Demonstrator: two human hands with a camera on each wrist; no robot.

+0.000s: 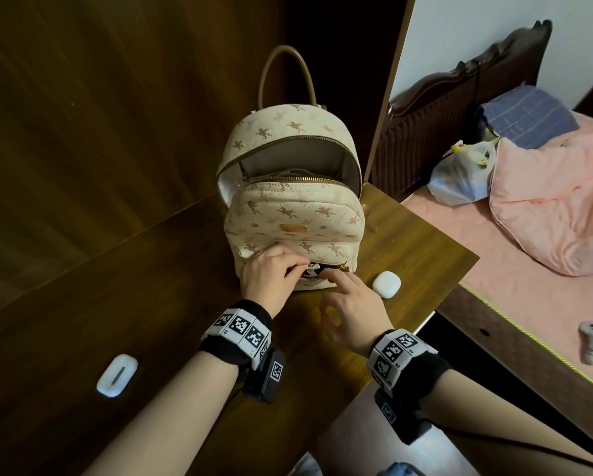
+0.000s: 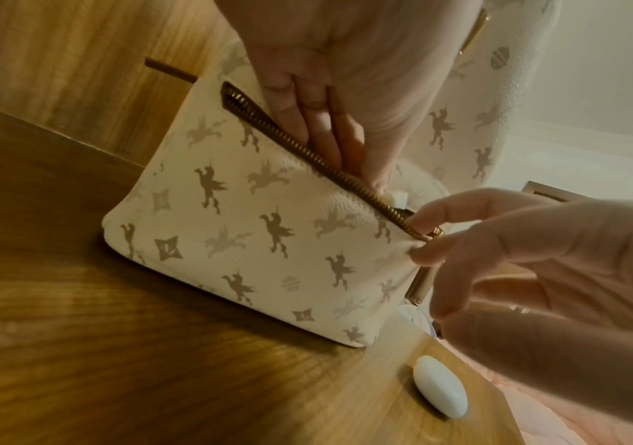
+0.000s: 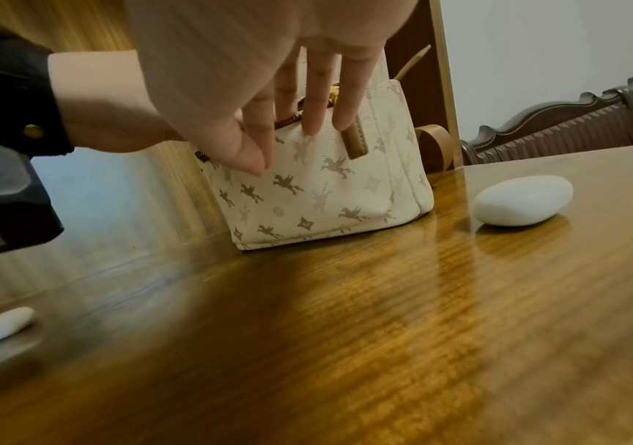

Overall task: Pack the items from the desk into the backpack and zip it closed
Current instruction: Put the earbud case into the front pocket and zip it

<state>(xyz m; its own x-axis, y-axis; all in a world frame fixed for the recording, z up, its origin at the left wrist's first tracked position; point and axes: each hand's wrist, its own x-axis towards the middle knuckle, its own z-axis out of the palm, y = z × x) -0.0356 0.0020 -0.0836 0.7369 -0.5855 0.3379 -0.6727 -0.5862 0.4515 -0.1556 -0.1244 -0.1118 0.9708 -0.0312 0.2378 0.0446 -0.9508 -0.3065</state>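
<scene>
My left hand (image 1: pixel 265 274) has its fingers laid along the upper edge of the front pocket zip (image 2: pixel 319 156), their tips pushed into the opening beside a small white thing (image 2: pixel 394 197) showing there. Whether they grip it, I cannot tell. My right hand (image 1: pixel 351 309) is at the other end of the same zip: forefinger and thumb close on the pocket edge beside the gold slider (image 2: pixel 436 232), the other fingers spread loose; the tan pull tab (image 3: pixel 353 140) hangs free beneath them.

The backpack (image 1: pixel 289 214) stands upright at the back of the desk (image 1: pixel 171 304), its main compartment gaping, something pale lying inside.

Step in hand, in my judgement: loading or holding open the front pocket. Next move calls for freeing one hand to fetch an item off the desk while the other keeps the pocket mouth apart.

Count: one backpack; two zips, both undone; two white items on the desk, a rounded case (image 1: pixel 384 284) just beside the bag on my right and a longer one (image 1: pixel 116 374) well apart on my left.
</scene>
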